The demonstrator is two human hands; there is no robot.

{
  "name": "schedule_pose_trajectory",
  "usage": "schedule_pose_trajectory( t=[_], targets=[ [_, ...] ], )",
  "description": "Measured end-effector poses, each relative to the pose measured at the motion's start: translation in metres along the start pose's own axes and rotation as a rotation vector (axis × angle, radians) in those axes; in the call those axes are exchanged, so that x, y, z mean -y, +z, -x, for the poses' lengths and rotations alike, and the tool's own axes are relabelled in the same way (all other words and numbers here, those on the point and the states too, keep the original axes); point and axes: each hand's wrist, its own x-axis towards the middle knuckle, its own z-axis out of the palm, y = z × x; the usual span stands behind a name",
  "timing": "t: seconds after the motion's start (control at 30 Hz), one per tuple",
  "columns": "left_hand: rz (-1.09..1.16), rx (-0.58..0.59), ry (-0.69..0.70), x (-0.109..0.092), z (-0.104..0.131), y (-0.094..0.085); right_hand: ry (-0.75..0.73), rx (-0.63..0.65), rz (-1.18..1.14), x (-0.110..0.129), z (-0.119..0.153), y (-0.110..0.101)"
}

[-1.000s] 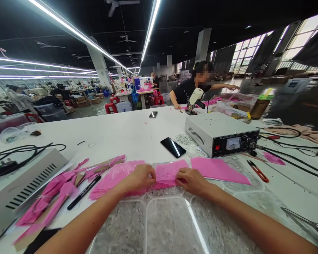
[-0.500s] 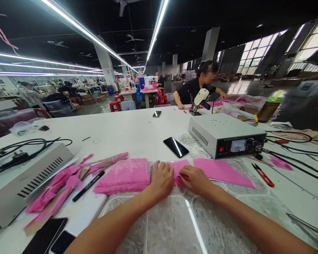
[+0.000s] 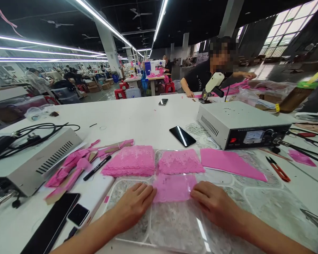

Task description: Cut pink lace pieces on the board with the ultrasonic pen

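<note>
A sheer pink lace piece (image 3: 173, 188) is stretched flat between my hands, over a clear, white-rimmed plastic surface (image 3: 175, 227). My left hand (image 3: 136, 203) pinches its left edge with bent fingers. On the opposite edge, my right hand (image 3: 216, 203) grips it between thumb and fingers. Just beyond lies another pink lace piece (image 3: 180, 161), its scalloped edge facing me. A thick stack of pink lace pieces (image 3: 135, 160) sits to the left of that one. To its right is a smooth pink fabric panel (image 3: 230, 164) with a slanted end.
Control boxes (image 3: 243, 123) with cables stand at right and left. Around me lie a black phone (image 3: 182, 136), orange thread snips (image 3: 278, 169), a black marker (image 3: 96, 168), pink strips (image 3: 76, 165) and a smartwatch (image 3: 78, 214). Across the white table (image 3: 127, 120), a co-worker (image 3: 201, 76) handles pink material.
Both hands have come nearer to me and moved apart, bringing a sheer lace piece in front of the others. The lace piece beyond is now uncovered. The camera view has shifted.
</note>
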Motion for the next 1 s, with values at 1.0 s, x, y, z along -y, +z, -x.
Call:
schedule_pose_trajectory(
  t=[1.0],
  targets=[
    [-0.039, -0.118, -0.426, 0.018, -0.063, 0.03, 0.252, 0.102, -0.219, -0.013, -0.102, 0.045]
  ],
)
